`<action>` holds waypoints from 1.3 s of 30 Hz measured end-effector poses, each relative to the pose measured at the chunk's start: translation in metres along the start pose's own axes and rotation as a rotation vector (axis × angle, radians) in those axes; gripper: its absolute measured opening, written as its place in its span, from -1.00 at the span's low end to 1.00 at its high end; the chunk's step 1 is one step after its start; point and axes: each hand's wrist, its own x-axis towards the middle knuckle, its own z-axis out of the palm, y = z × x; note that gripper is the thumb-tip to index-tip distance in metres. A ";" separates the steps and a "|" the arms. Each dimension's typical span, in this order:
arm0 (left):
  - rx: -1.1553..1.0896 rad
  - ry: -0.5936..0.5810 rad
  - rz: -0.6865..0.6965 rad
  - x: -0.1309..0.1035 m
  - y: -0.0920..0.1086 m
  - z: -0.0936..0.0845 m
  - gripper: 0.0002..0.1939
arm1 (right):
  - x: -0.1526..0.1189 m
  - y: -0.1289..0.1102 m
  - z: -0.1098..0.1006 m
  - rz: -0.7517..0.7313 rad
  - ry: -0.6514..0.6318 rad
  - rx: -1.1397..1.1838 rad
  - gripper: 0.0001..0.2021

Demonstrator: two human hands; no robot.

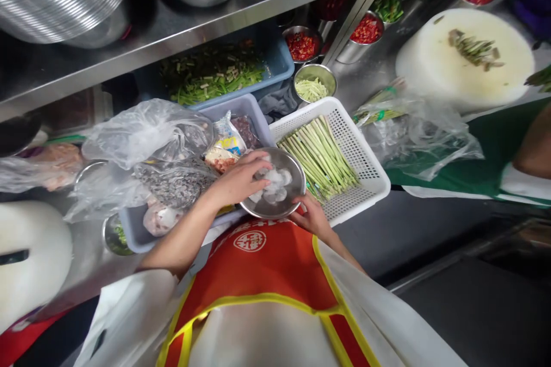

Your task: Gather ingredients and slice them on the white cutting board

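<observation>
The right hand [313, 217] closes on the metal bowl [293, 167]'s rim, probably for steadiness, while the half-open left hand [241, 179] reaches the translucent pieces [276, 184], grasp unclear.

The left forearm [189, 235], bare, slants up and inward from the lower left to the left hand [243, 179], which is turned back upward, its fingers reaching rightward, parted and lightly bent. The right forearm [344, 252] rises inward from the lower right; the right hand [312, 215] sits lower, its fingers bent in a grip.
</observation>
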 end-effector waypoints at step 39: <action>-1.147 0.463 -0.760 0.051 -0.103 0.035 -0.65 | -0.043 0.026 -0.044 0.343 0.395 0.130 -0.77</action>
